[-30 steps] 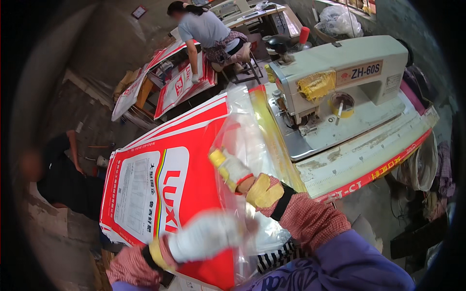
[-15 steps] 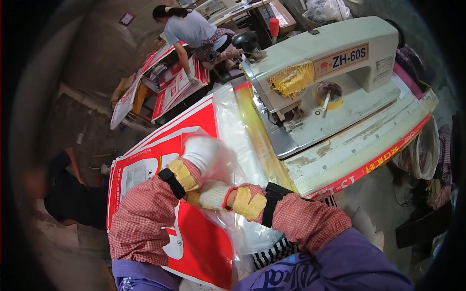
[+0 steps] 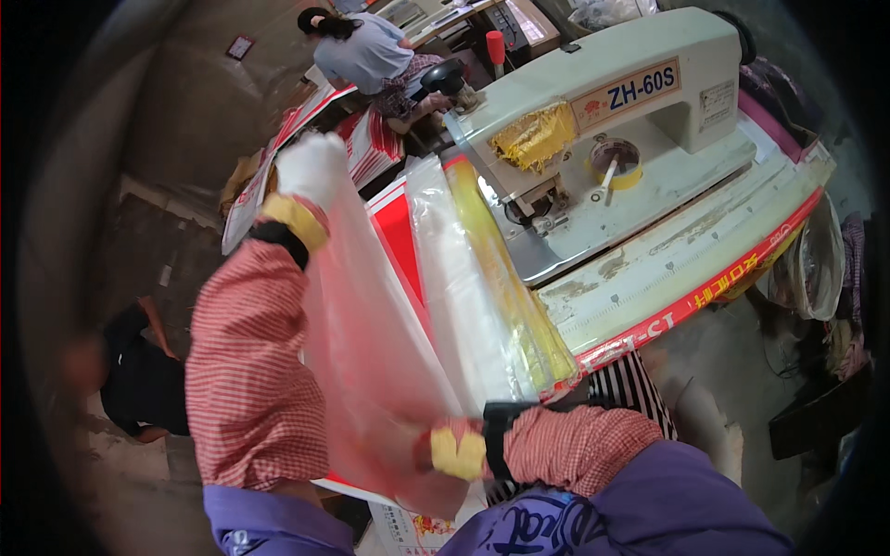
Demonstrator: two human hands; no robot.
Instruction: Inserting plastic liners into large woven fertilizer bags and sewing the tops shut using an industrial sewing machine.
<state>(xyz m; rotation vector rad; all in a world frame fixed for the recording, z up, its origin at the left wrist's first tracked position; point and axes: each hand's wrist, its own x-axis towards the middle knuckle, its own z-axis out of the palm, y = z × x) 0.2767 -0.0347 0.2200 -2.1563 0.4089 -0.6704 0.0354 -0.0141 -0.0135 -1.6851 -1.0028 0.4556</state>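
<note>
My left hand [image 3: 311, 171], in a white glove with a yellow cuff, is raised far out and grips the upper edge of a clear plastic liner bag [image 3: 371, 334]. My right hand [image 3: 450, 451], gloved the same way, pinches the liner's lower edge close to my body. The liner is stretched between both hands over a red and white woven sack [image 3: 403, 236] that lies beside the sewing machine [image 3: 630, 120]. More folded clear and yellowish plastic [image 3: 491, 278] lies along the sack's right edge. Both sleeves are red checked.
The cream sewing machine stands on a worn table with a red front edge [image 3: 705, 296]. A person in a grey shirt [image 3: 371, 56] bends over stacked red and white sacks [image 3: 366, 148] at the back. Another person in dark clothes [image 3: 139, 371] crouches at the left. A bag hangs at right [image 3: 816, 269].
My left hand has gone from low beside the right hand to far up and out, drawing the liner open. My right hand has dropped toward my body with the lower edge.
</note>
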